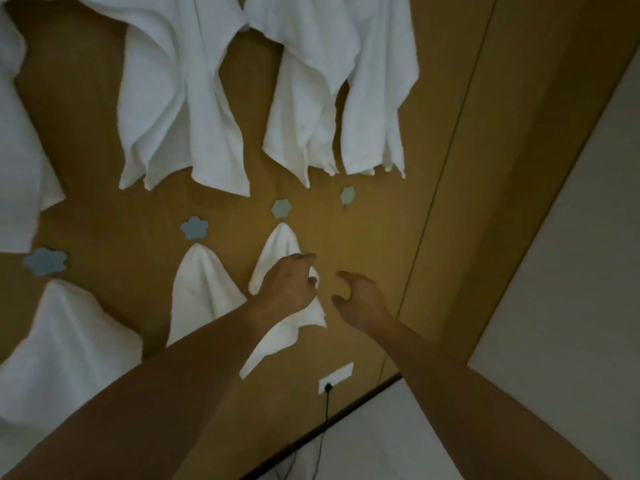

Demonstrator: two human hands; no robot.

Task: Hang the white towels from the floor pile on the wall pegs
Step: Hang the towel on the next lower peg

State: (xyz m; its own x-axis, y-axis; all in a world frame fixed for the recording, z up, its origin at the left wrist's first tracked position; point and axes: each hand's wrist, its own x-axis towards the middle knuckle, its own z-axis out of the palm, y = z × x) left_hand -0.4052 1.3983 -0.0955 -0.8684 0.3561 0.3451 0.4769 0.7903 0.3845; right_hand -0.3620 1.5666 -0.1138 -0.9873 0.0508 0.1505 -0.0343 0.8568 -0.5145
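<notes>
A small white towel (282, 244) hangs on the tan wall below a pale flower-shaped peg (281, 208). My left hand (287, 284) rests on this towel, fingers curled around its right edge. My right hand (360, 297) hovers just right of it, fingers apart and holding nothing. The rightmost peg (347, 195) carries no towel. Two more small towels (201, 292) (65, 344) hang lower left under their own flower pegs (194, 228) (45, 260). The floor pile is out of sight.
Larger white towels (180, 98) (332, 81) hang in an upper row, and another one (17, 150) at the left edge. A white wall socket (336, 375) with a black cable sits low on the wall. A vertical panel seam (446, 168) runs to the right, then a white surface.
</notes>
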